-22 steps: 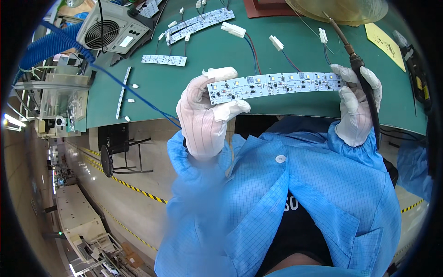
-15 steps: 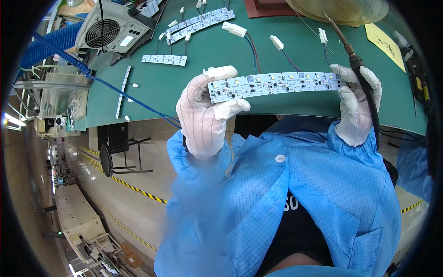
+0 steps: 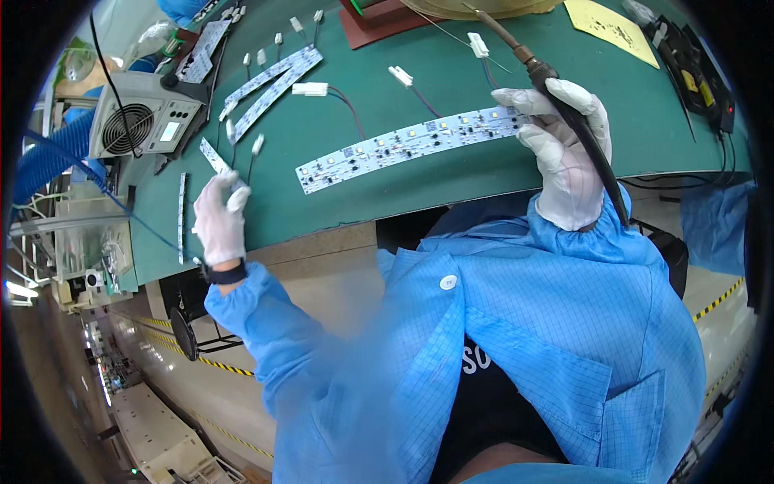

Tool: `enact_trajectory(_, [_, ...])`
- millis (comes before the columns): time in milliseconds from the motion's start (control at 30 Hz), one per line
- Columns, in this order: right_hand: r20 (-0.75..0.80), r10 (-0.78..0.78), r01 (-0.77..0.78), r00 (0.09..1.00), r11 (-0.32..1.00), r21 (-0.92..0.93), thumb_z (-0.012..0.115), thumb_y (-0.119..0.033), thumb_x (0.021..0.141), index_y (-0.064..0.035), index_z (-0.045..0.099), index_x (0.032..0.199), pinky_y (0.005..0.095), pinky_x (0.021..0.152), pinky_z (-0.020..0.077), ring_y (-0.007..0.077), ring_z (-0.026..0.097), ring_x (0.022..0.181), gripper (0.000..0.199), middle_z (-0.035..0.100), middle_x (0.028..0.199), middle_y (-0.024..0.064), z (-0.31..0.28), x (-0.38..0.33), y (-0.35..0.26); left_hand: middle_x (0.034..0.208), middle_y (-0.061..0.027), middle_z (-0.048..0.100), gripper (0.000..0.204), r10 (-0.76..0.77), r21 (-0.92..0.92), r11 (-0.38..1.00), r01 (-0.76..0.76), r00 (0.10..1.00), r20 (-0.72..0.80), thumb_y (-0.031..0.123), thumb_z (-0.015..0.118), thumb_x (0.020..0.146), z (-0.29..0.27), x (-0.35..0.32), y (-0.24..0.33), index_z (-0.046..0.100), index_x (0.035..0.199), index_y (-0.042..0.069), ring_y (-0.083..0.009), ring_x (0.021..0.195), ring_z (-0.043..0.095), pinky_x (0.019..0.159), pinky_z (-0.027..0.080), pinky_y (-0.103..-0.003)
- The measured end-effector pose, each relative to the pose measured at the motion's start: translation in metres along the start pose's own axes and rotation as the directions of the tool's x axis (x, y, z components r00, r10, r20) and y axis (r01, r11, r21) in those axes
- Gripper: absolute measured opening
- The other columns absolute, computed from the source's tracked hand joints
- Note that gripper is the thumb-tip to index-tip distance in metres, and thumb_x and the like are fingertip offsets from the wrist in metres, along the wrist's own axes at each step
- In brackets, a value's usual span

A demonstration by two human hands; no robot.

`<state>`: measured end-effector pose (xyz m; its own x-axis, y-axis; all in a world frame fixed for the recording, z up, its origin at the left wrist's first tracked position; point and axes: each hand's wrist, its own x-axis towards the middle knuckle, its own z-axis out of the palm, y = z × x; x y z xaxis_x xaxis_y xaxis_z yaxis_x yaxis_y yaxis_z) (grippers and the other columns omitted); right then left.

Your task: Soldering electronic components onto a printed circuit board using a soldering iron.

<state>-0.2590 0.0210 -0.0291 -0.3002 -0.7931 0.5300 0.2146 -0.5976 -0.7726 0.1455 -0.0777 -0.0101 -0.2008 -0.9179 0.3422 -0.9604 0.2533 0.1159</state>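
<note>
My right hand point(image 3: 568, 161), in a white glove, is closed around the black handle of a soldering iron point(image 3: 579, 125), whose metal tip points up and left. The same hand pinches the right end of a long white LED circuit board point(image 3: 411, 143) between thumb and fingers. Wires with white connectors point(image 3: 401, 77) run from its far edge. At the left, my gloved left hand point(image 3: 219, 219) has its fingertips closed on the near end of a short LED circuit board point(image 3: 214, 156). The fingers hide that end.
Two LED boards point(image 3: 278, 93) lie crossed at the far left of the green table point(image 3: 363, 210). A narrow board point(image 3: 182, 218) lies left of my left hand. A grey fan unit point(image 3: 145, 121), red-brown tray point(image 3: 383, 28), yellow sponge sheet point(image 3: 613, 31) and black device point(image 3: 693, 77) stand around.
My left hand has let go of the long board and moved left to the short board, which has turned. My right hand keeps the iron and long board. The view has shifted and rotated.
</note>
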Motion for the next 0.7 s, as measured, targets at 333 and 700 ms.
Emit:
enact_trajectory(333, [0.010, 0.047, -0.047, 0.999, 0.999, -0.008, 0.054, 0.017, 0.075, -0.0009, 0.047, 0.117, 0.0316, 0.084, 0.0498, 0.0322, 0.060, 0.103, 0.046, 0.064, 0.101, 0.0186, 0.001, 0.000, 0.000, 0.097, -0.0147, 0.063, 0.037, -0.348, -0.103, 0.937, 0.333, 0.909, -0.229, 0.025, 0.071, 0.076, -0.001, -0.014, -0.031, 0.062, 0.104, 0.003, -0.0289, 0.092, 0.060, 0.082, 0.045, -0.038])
enact_trajectory(700, [0.044, -0.002, 0.003, 0.999, 1.000, -0.025, 0.056, 0.014, 0.076, -0.0030, 0.047, 0.118, 0.0378, 0.089, 0.0490, 0.0349, 0.060, 0.104, 0.047, 0.064, 0.102, 0.0173, 0.001, -0.002, 0.003, 0.104, -0.0188, 0.062, 0.057, -0.294, 0.290, 0.921, 0.259, 0.952, 0.082, 0.027, 0.073, 0.071, 0.000, 0.039, -0.056, 0.050, 0.121, 0.013, -0.0339, 0.095, 0.060, 0.081, 0.048, -0.040])
